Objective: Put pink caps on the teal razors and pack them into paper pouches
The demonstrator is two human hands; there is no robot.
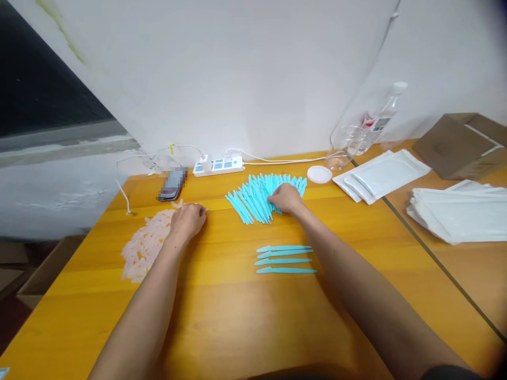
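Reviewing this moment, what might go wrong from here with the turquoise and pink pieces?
Pieces in the turquoise pile overlap, so the right hand, with its fingers at the pile, might drag out extras.

The right forearm passes close to the row of four turquoise pieces and could nudge them askew.

The left forearm runs beside the pale pink pile and may sweep some pieces away.

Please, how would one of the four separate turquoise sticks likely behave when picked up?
A turquoise stick is probably light, being so slender. It looks rather stiff, as it lies straight. It seems unlikely to roll, since its left part widens unevenly.
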